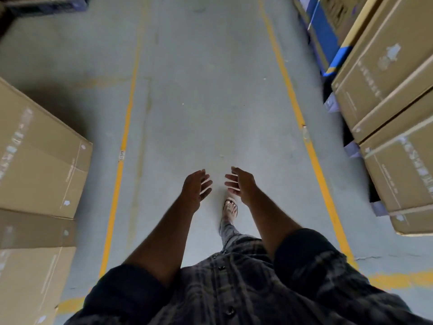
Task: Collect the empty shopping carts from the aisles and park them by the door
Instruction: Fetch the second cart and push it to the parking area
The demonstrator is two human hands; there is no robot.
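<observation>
A: Which step is in hand here?

B: I judge it is the search for a cart. The grey floor point(206, 90) of the aisle runs from near to far. It lies between the left cardboard boxes point(39, 156) and the stacked right cardboard boxes point(386, 73). Two yellow lines point(127, 118) mark the lane. No shopping cart is in view, so I cannot tell where it stands.

A: Then its direction and its long axis?

B: These cannot be told either, because nothing of it shows.

A: And the hands?

B: The left hand point(195, 188) and the right hand point(241, 184) are held out in front, near each other but not touching. The grip of each is loose, with the fingers apart and clamped on nothing. One sandalled foot point(230, 207) is on the floor just beneath them.

A: What does the next move call for?

B: Probably to go farther along the lane until a cart appears, and then to take its handle with both hands.
</observation>
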